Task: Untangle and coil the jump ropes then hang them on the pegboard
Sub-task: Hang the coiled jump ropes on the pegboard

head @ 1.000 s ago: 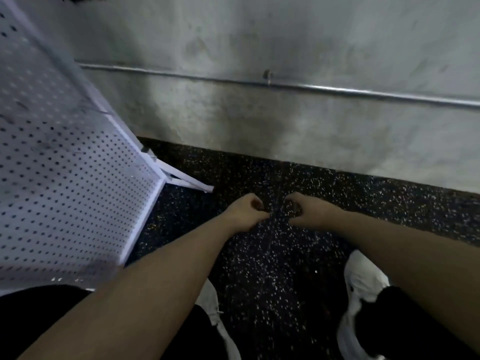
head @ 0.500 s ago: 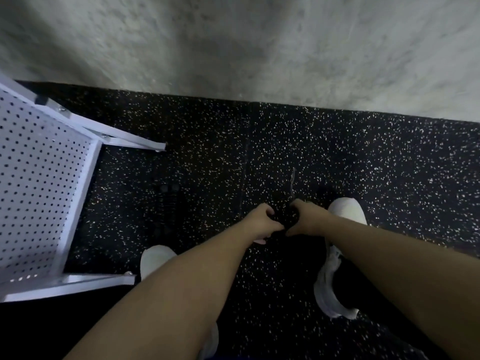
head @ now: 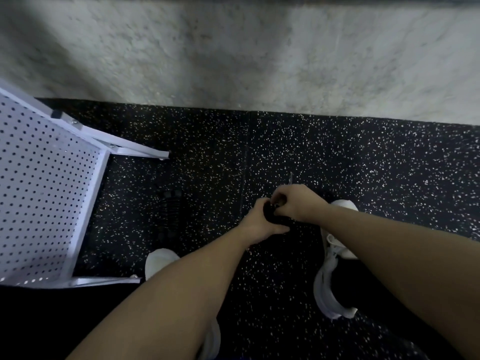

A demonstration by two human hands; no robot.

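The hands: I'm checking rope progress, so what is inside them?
A dark bundle shows between the left hand and right hand, gripped by both. Curled fingers cover most of it; coils cannot be made out.

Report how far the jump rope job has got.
Done: nothing visibly hung on the white pegboard. In hand: left hand and right hand grip a dark bundle, apparently rope, between them; a thin strand sticks up above the right hand. Left: finishing the coil and hanging it.
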